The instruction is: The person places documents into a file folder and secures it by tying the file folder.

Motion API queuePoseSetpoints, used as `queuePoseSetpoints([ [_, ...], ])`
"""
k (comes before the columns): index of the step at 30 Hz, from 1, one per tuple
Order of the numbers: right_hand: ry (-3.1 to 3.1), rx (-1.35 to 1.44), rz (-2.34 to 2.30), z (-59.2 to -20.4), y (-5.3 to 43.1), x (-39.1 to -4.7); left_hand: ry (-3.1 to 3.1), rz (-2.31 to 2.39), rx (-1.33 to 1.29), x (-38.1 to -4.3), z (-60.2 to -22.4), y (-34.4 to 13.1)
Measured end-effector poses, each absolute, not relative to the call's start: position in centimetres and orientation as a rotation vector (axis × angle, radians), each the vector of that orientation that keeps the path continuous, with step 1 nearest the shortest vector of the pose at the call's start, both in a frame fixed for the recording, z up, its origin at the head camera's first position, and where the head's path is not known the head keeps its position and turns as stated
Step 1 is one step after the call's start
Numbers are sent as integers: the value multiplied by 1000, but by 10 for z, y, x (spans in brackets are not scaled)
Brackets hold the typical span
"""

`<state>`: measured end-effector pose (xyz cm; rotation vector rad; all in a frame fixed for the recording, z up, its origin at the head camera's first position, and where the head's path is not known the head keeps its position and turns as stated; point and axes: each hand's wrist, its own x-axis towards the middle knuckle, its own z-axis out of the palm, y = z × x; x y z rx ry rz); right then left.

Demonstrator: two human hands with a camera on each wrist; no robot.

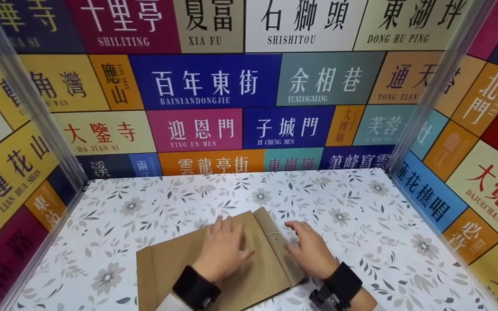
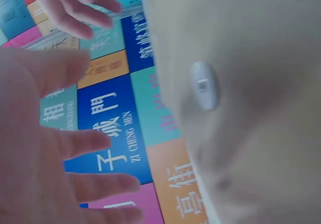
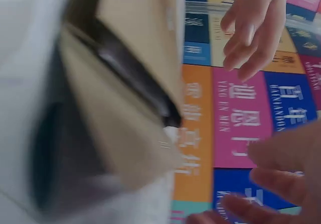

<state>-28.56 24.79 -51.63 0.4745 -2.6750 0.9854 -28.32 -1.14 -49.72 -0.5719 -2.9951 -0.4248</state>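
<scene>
A brown kraft-paper document envelope (image 1: 175, 265) lies at an angle on the table, with a folded strip (image 1: 275, 246) along its right side. A short pale string (image 1: 272, 233) shows on that strip. My left hand (image 1: 223, 248) is spread over the middle of the envelope, fingers extended. Beside the right edge, my right hand (image 1: 313, 252) has its fingers loosely bent, with nothing in them. The left wrist view shows a white oval fastener (image 2: 204, 86) on the brown surface. In the right wrist view, the envelope's end (image 3: 130, 128) gapes around a dark slot.
White tabletop (image 1: 348, 233) with a grey leaf and flower print surrounds the envelope. Walls (image 1: 205, 82) of coloured panels with place names stand at the back and both sides. Clear corner posts (image 1: 417, 86) rise at the table's back corners.
</scene>
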Motion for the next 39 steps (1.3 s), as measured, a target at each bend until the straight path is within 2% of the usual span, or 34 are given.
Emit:
queuePoseSetpoints([
  [7, -2851, 482, 875, -527, 243, -285, -3061, -462, -557, -264, -514, -37],
  [12, -2914, 494, 947, -527, 236, -279, -3146, -435, -460, -255, -518, -54],
  [17, -2909, 503, 1030, -525, 229, -272, -3253, -374, -508, -249, -518, -62],
  [22, -2866, 701, 1140, -519, 220, -266, -3272, -363, -553, -248, -515, -66],
  [28, -2892, 905, 971, -521, 213, -260, -3272, -341, -579, -248, -515, -62],
  [39, -2894, 647, 950, -526, 227, -279, -3230, -221, -754, -242, -513, -50],
])
